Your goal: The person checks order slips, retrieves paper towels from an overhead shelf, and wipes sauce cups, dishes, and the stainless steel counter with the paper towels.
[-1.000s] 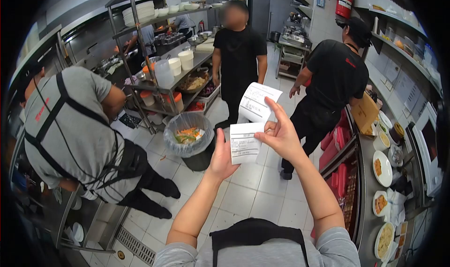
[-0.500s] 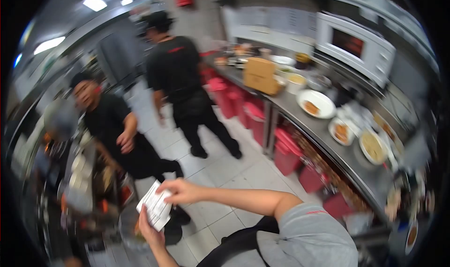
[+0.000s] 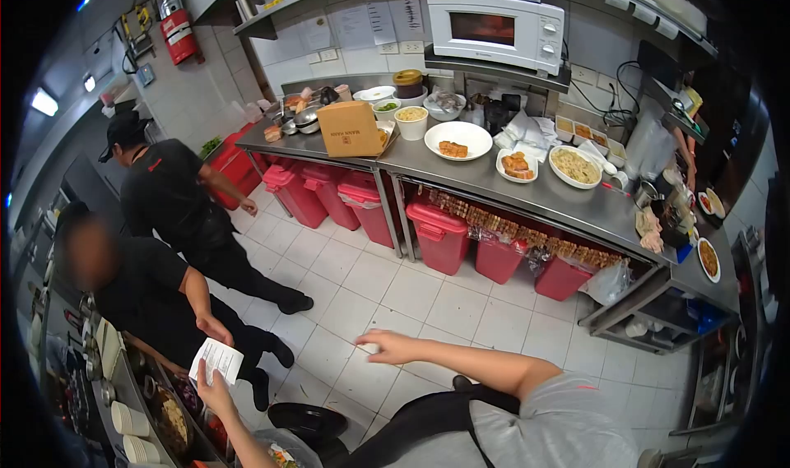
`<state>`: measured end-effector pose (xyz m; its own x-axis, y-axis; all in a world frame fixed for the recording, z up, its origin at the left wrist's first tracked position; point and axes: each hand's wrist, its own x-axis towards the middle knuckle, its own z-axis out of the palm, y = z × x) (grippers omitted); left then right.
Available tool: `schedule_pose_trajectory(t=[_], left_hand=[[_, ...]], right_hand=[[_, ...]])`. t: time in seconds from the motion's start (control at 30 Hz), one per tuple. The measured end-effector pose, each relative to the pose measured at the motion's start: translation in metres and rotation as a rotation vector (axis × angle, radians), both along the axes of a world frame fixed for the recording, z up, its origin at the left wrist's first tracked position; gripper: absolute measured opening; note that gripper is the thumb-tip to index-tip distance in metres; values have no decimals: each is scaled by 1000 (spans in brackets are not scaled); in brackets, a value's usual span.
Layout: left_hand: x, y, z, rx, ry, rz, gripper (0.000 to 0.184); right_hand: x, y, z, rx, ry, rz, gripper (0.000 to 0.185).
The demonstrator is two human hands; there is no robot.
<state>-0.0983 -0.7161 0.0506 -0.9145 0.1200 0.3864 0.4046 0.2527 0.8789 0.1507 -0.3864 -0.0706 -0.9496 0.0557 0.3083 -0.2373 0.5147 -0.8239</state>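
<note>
My left hand (image 3: 216, 396) pinches a printed paper slip (image 3: 219, 358) by its lower edge, at the lower left. Right beside the slip's top edge is a co-worker's hand (image 3: 216, 329); whether it touches the paper I cannot tell. My right hand (image 3: 390, 347) is held out over the tiled floor with fingers extended and nothing in it. That co-worker (image 3: 144, 283), in a black shirt, faces toward me.
Another person (image 3: 177, 192) in black stands behind. Along the back runs a steel counter (image 3: 485, 172) with a cardboard box (image 3: 350, 128) and plated food (image 3: 576, 167). Red bins (image 3: 436, 236) sit beneath it. Stacked cups (image 3: 130, 419) stand at lower left.
My right hand has let go of the slip and moved away to the right. The slip is now in my left hand alone, nearer the co-worker. My view has turned right.
</note>
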Motion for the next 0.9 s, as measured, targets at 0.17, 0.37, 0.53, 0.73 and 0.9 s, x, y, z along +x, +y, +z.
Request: schedule_pose_trajectory(t=[0.17, 0.37, 0.53, 0.73, 0.9], left_hand=[[-76, 8, -38, 166, -128, -56, 44], [-109, 31, -48, 226, -304, -2, 45], [-103, 74, -62, 387, -327, 36, 52], [-39, 137, -164, 364, -502, 9, 51], [60, 165, -300, -120, -512, -60, 52]], right_hand=[[108, 41, -46, -30, -198, -354, 40], [195, 47, -77, -228, -375, -643, 34], [205, 76, -67, -158, -358, -665, 30], [193, 202, -45, -270, -342, -890, 32], [205, 339, -16, -380, -10, -917, 41]])
